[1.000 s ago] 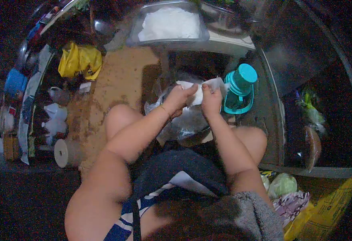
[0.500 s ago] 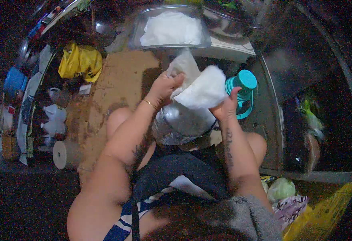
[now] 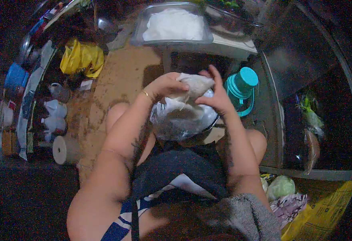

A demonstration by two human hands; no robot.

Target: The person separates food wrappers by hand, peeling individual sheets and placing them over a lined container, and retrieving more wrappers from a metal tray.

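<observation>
My left hand is closed on a folded piece of white fluffy wadding, with the thumb lying across its near side. Against the right side of that piece, my right hand has its fingers and thumb spread apart. Just below both hands, between my knees, sits a clear plastic bag with whitish contents that I cannot make out. Farther ahead, a clear plastic tub holds a pile of similar white material.
A turquoise bucket-like container stands right of my hands. Cardboard covers the floor on the left, near a yellow bag and a roll. Cabbage-like greens lie low on the right.
The white piece has gone from opened out between both hands to folded up over the bag. My right hand has moved left and inward, its fingers now spread beside the piece.
</observation>
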